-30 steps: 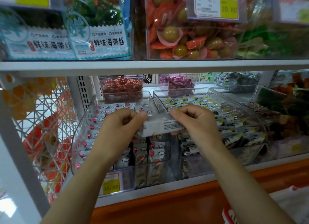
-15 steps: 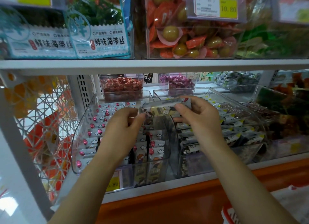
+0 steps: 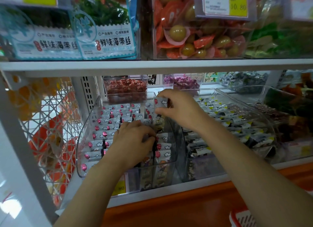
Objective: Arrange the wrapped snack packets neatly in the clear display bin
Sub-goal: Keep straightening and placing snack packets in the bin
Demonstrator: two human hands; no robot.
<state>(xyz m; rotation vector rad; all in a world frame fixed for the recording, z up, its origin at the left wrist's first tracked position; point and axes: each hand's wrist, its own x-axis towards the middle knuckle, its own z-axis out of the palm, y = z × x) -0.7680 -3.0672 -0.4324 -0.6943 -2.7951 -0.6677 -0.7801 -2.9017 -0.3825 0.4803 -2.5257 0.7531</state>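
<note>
Packet [image 3: 161, 101], small and silvery white with a pink dot and cloud print, held in a narrow pinch by my right hand [image 3: 179, 108]. My thumb is below it and my fingers above, and its pink-dot end pokes out to the left. It hangs just above the far right corner of the clear bin [image 3: 88, 135]. I judge it light, crinkly and a little slick, and soft enough to bend. A light hold across its flat faces or by a crimped end should suit it.

Below and left of that grip, matching packets [image 3: 101, 134] lie in overlapping rows in the bin. My left hand [image 3: 133, 140] rests on those rows with its fingers curled down among them. I cannot tell whether they pinch one or only press.

Right of my right wrist is a second bin [image 3: 211, 93] of black-and-yellow packets. Beyond my fingertips stands a tub of red sweets [image 3: 126, 88]. A white shelf [image 3: 152, 65] runs overhead.
</note>
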